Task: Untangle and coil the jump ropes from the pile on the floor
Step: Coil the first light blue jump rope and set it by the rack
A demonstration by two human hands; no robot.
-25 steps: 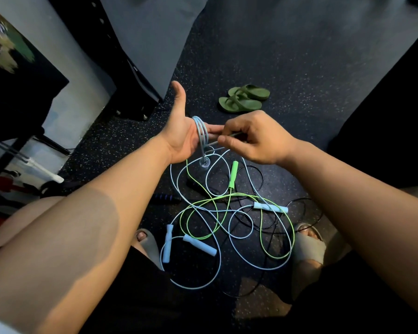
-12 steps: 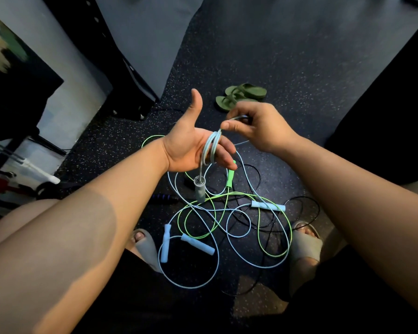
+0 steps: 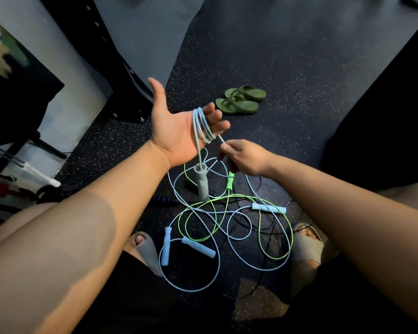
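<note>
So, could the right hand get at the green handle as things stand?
Probably yes: the green handle lies uncovered just below the right hand, but that hand pinches the light blue rope and would need to let go first.

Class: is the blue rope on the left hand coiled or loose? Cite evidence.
Partly coiled: loops of blue rope ring the left hand; the right hand pinches the rest.

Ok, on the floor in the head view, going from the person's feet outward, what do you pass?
Pair of pale blue handles → single pale blue handle → green handle → green flip-flops. Left out, being in the air: left hand, right hand pinching the pale blue rope, and the hanging handle.
</note>
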